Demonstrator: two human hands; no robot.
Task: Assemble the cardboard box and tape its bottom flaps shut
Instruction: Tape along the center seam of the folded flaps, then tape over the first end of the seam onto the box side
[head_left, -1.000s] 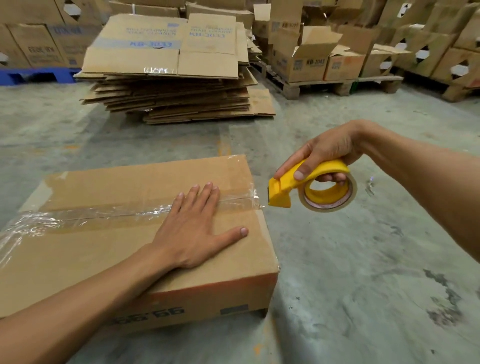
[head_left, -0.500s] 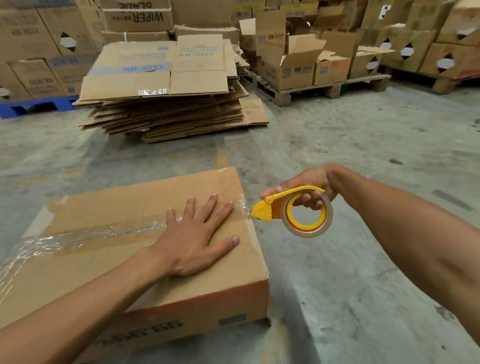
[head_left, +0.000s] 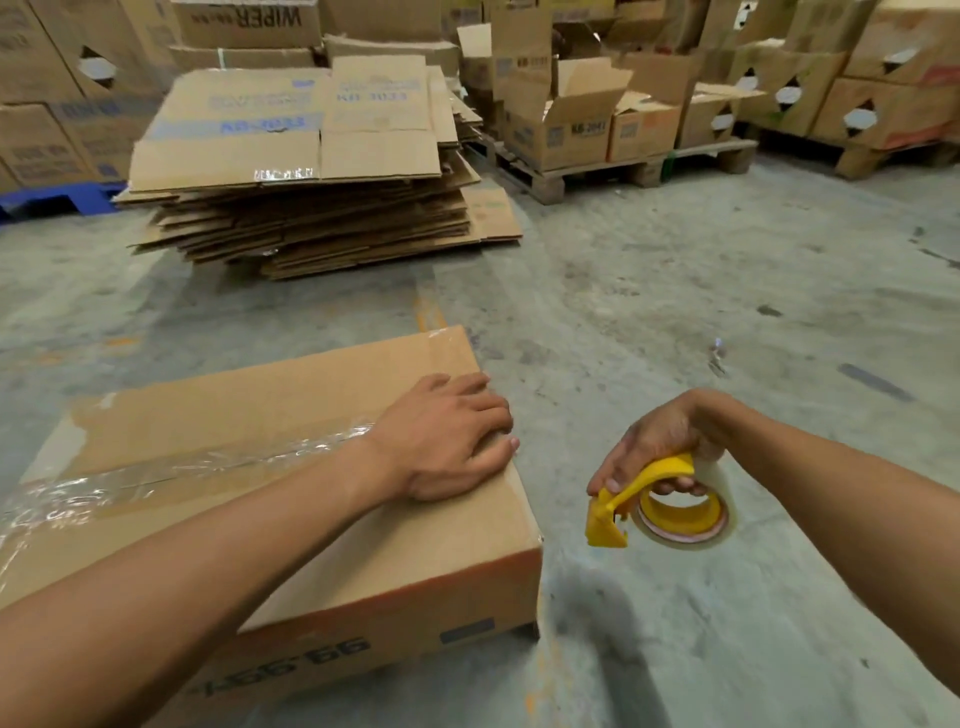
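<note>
Left hand (head_left: 447, 441) is pressed flat, fingers spread, on taped cardboard box (head_left: 291, 525) at centre; tape dispenser (head_left: 657, 506) is gripped by right hand (head_left: 660, 441), lower right.

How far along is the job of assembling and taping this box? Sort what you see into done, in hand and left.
Done: the cardboard box stands assembled on the floor, with clear tape along its centre seam. In hand: the left hand presses at the box's right edge, where the strip ends; the right hand holds the yellow tape dispenser clear of the box. Left: possibly nothing; the strip's far-left end is out of view.
</note>
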